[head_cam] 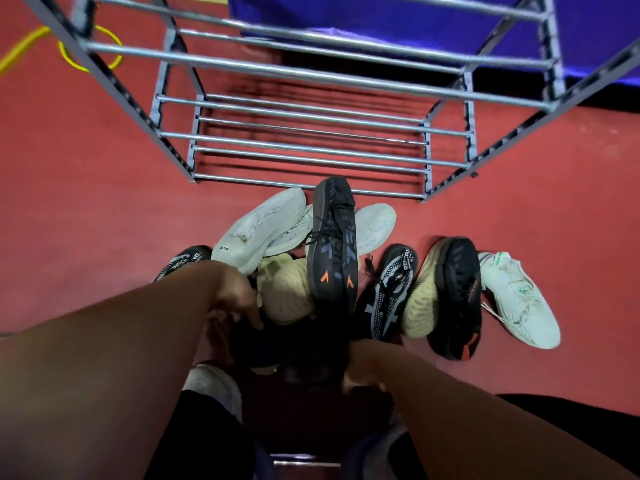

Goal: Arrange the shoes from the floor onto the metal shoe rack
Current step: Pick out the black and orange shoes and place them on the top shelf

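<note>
The metal shoe rack (311, 152) stands on the red floor ahead of me, and its visible bars hold no shoes. A pile of shoes lies in front of it: two white sneakers (259, 230), a black shoe (334, 251) with orange arrows lying on top, and a beige-soled shoe (287, 292). My left hand (237, 299) curls over a dark shoe (294, 348) at the near edge of the pile. My right hand (363, 372) grips the same dark shoe from the right. The shoe is in shadow and partly hidden by my arms.
To the right lie a black-and-white patterned shoe (388, 292), a black shoe with a beige sole (446, 299) and a white shoe with green marks (519, 299). A black lettered shoe (183, 261) sits left. A yellow cable (69, 60) and blue fabric (381, 12) lie beyond.
</note>
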`<state>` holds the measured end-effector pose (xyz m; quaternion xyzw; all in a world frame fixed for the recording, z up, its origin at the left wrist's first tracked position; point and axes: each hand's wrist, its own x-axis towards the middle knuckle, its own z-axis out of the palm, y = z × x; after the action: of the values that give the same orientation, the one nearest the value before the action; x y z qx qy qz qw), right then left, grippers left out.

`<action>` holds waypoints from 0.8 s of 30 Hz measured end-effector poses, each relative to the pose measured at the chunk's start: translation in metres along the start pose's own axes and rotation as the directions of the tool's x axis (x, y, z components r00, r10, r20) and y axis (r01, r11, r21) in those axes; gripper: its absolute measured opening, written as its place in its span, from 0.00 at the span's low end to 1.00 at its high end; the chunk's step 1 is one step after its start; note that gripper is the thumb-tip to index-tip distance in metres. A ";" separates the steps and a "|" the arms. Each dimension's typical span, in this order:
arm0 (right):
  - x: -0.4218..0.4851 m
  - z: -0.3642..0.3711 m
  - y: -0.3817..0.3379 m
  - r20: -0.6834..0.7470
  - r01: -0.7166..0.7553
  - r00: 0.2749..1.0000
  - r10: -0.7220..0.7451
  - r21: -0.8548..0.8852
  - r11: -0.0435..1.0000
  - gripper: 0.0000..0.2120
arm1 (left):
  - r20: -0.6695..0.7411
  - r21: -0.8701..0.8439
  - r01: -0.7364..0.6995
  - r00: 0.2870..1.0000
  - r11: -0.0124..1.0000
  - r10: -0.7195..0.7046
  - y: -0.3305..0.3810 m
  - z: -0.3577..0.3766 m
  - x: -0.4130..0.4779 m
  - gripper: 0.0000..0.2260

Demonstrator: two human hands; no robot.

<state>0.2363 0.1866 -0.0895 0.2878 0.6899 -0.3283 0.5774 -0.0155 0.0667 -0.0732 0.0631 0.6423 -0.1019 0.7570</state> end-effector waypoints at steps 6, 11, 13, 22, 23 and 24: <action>-0.064 -0.031 0.010 -0.139 0.051 0.990 -0.039 0.087 0.995 0.22 | -0.094 0.013 -0.022 0.995 1.000 0.023 0.018 0.000 -0.067 0.14; -0.108 -0.048 0.027 -0.312 0.105 0.948 -0.062 0.121 0.987 0.15 | -0.190 0.083 -0.111 0.974 0.990 0.125 0.022 0.002 -0.132 0.19; -0.129 -0.056 0.029 -0.359 0.152 0.929 -0.097 0.131 0.980 0.13 | -0.194 0.107 -0.050 0.979 0.993 0.070 0.020 0.007 -0.152 0.21; -0.206 -0.081 0.034 -0.543 0.329 0.834 -0.096 0.350 0.877 0.12 | -0.549 0.426 0.069 0.812 0.902 0.197 0.011 0.021 -0.256 0.13; -0.212 -0.082 0.031 -0.601 0.325 0.795 -0.075 0.319 0.890 0.10 | -0.600 0.472 0.110 0.767 0.875 0.227 0.011 0.024 -0.262 0.13; -0.224 -0.081 0.026 -0.664 0.306 0.746 -0.046 0.280 0.910 0.09 | -0.648 0.521 0.168 0.716 0.837 0.260 0.009 0.030 -0.271 0.14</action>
<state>0.2446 0.2628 0.1374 0.4188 0.7950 -0.3876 0.2059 -0.0266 0.0885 0.1980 0.3261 0.8202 -0.2290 0.4104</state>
